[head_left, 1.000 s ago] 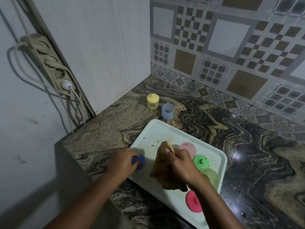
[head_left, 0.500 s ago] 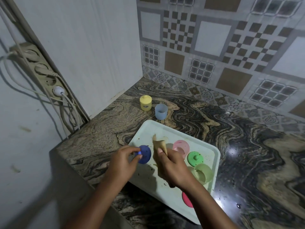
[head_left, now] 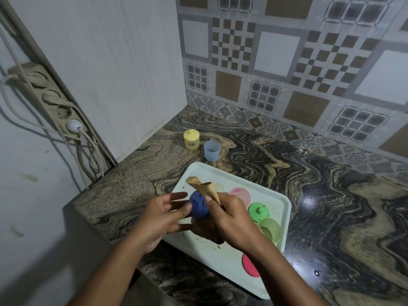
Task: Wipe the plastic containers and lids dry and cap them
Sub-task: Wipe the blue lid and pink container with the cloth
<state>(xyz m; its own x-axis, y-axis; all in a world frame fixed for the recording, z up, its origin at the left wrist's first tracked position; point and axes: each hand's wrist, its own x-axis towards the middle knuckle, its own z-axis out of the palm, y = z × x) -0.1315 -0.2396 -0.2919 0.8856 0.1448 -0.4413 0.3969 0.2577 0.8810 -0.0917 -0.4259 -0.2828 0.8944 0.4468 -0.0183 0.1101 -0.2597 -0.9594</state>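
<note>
The blue lid (head_left: 198,207) is held up above the left part of the tray (head_left: 220,171), clear of its floor, between the two hands. It is pinched by the left hand (head_left: 163,219), whose thumb is set against the lid's left rim while the other fingers are spread and nearly straight behind it. The lid is stood on edge, its round face turned toward the camera; being a disc, it shows no long axis. A brown cloth (head_left: 207,230) is gripped in the curled fingers of the right hand (head_left: 231,221) and pressed against the lid's right side. The cloth's long axis runs from low near the wrist up and to the left, and its folded tip is pointed at the far left corner. On the tray, to the right of the hands, a pink lid (head_left: 240,194) is laid flat, a green lid (head_left: 258,212) is set knob up just nearer, and a pale green container (head_left: 270,231) is laid on its side. A red lid (head_left: 249,265) is partly hidden by the right forearm. Beyond the tray, on the marbled counter (head_left: 320,195), a capped yellow container (head_left: 191,139) and an uncapped blue container (head_left: 212,150) are stood upright, just beside each other. A power strip (head_left: 53,100) with a white plug (head_left: 74,125) is fixed to the left wall.
</note>
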